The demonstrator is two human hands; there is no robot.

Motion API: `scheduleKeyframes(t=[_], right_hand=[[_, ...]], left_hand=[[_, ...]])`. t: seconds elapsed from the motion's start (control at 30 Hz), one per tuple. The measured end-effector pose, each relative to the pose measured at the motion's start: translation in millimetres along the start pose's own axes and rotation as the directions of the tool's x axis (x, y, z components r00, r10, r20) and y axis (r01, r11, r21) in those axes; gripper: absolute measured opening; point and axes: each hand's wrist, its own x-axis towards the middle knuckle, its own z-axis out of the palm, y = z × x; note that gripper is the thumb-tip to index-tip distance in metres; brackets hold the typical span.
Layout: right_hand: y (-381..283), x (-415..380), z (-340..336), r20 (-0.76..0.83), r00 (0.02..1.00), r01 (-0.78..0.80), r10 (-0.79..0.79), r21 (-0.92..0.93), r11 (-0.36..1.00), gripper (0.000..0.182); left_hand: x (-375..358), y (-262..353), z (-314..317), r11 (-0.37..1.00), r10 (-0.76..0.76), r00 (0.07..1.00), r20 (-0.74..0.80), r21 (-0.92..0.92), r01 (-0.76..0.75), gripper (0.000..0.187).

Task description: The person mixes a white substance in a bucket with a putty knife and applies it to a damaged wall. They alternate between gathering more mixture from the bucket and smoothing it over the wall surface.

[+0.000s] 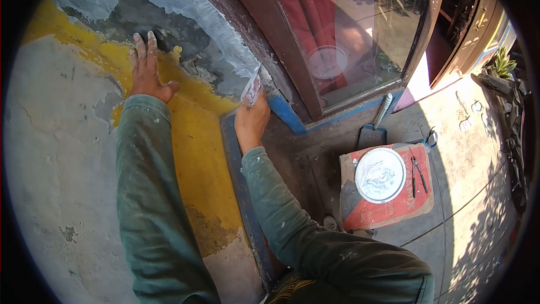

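Observation:
My left hand [149,73] rests with spread fingers on the wall, where yellow paint [194,135] meets a rough grey patch [152,22]. Beside the window frame, my right hand [252,115] is closed round a whitish, smeared tool [253,85], which touches the lower end of a pale plaster strip [225,45]. The tool's exact shape is partly hidden by my fingers. Both green sleeves carry pale specks.
A round white lid or plate [381,175] with white paste lies on a red cardboard piece [360,214], beside pliers [416,174]. Behind it stands a dustpan [372,135]. A brown-framed window [292,39] rises at the right. Dark debris [512,118] lines the far right.

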Motion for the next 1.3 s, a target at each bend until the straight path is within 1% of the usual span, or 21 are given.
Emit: scheduleKeyframes(t=[0.03, 0.1, 0.13, 0.2, 0.3, 0.33, 0.37, 0.43, 0.47, 0.53, 0.57, 0.63, 0.7, 0.77, 0.83, 0.87, 0.97, 1.1, 1.17, 1.27, 1.3], right_hand=[[-1, -2, -3, -0.002, 1.0, 0.0, 0.0, 0.0, 1.0, 0.048], [1, -8, -13, 0.002, 0.994, 0.107, -0.108, 0.137, 0.985, 0.047], [4, -8, -17, 0.002, 0.994, 0.109, -0.111, 0.138, 0.984, 0.047], [12, -9, -24, 0.038, 0.989, -0.149, 0.145, 0.266, 0.952, 0.047], [21, -3, -15, 0.016, 0.982, -0.185, 0.187, 0.222, 0.957, 0.047], [18, -2, -4, -0.047, 0.993, -0.096, 0.106, 0.18, 0.979, 0.042], [16, -4, 7, -0.052, 0.992, -0.1, 0.111, 0.177, 0.979, 0.042], [-4, -9, 10, -0.043, 0.993, 0.112, -0.107, 0.115, 0.987, 0.04], [-7, -11, 6, -0.044, 0.994, 0.108, -0.104, 0.113, 0.988, 0.04], [-6, -20, 3, 0.138, 0.977, 0.143, -0.162, 0.141, 0.98, 0.038], [-2, -24, -2, 0.139, 0.977, 0.144, -0.164, 0.142, 0.979, 0.038], [24, -30, -15, 0.106, 0.99, -0.125, 0.089, 0.421, 0.899, 0.036], [53, -31, -29, 0.114, 0.956, -0.29, 0.272, 0.533, 0.795, 0.036], [76, -27, -27, 0.095, 0.95, -0.298, 0.298, 0.557, 0.775, 0.036], [85, -22, -24, 0.085, 0.93, -0.329, 0.357, 0.625, 0.708, 0.037], [89, -19, -21, 0.074, 0.934, -0.325, 0.35, 0.585, 0.743, 0.038], [95, -17, -12, 0.021, 0.933, -0.306, 0.36, 0.574, 0.76, 0.038], [92, -14, -5, 0.016, 0.922, -0.332, 0.387, 0.549, 0.767, 0.038], [93, -13, 1, -0.024, 0.944, -0.279, 0.33, 0.479, 0.832, 0.036], [75, -10, 4, -0.022, 0.943, -0.301, 0.331, 0.36, 0.883, 0.034], [73, -8, 10, -0.018, 0.943, -0.304, 0.332, 0.361, 0.882, 0.034]], left_hand=[[1, 0, 0, 1.0, 0.005, 1.0, -0.007, -0.004, -0.005, 0.12], [1, 2, 0, 1.0, 0.0, 1.0, -0.003, -0.007, 0.0, 0.12], [1, 2, -1, 1.0, -0.01, 1.0, 0.003, -0.008, 0.01, 0.121], [0, 3, -1, 0.999, -0.02, 1.0, 0.013, 0.029, 0.019, 0.12], [0, 3, -3, 0.998, -0.018, 1.0, 0.013, 0.064, 0.017, 0.12], [1, 3, -2, 0.998, -0.012, 1.0, 0.01, 0.057, 0.012, 0.12], [1, 2, -1, 0.999, -0.008, 1.0, 0.016, 0.054, 0.008, 0.12], [1, -2, 1, 1.0, -0.012, 1.0, -0.001, -0.016, 0.012, 0.121], [1, -3, 2, 1.0, -0.011, 1.0, 0.003, -0.017, 0.011, 0.121], [2, -4, 1, 1.0, 0.012, 1.0, -0.016, -0.017, -0.012, 0.121], [2, -4, 1, 1.0, 0.011, 1.0, -0.018, -0.016, -0.011, 0.121], [2, -2, 2, 1.0, -0.005, 1.0, -0.014, -0.02, 0.004, 0.121], [2, -6, 4, 1.0, 0.018, 0.999, -0.029, -0.015, -0.018, 0.121], [1, -5, 4, 0.999, 0.047, 0.998, -0.045, -0.01, -0.048, 0.121], [2, -2, 4, 1.0, 0.003, 1.0, -0.029, -0.005, -0.003, 0.121], [2, -3, 4, 1.0, 0.002, 1.0, -0.026, -0.006, -0.002, 0.121], [3, -7, 6, 1.0, 0.019, 0.999, -0.041, 0.009, -0.019, 0.121], [2, -7, 4, 0.999, 0.035, 0.998, -0.047, -0.003, -0.036, 0.121], [0, -4, 5, 0.999, 0.038, 0.998, -0.043, -0.005, -0.038, 0.121], [0, -3, 2, 1.0, 0.021, 0.999, -0.036, -0.002, -0.021, 0.122], [0, -4, 3, 1.0, 0.027, 0.999, -0.036, -0.003, -0.027, 0.122]])
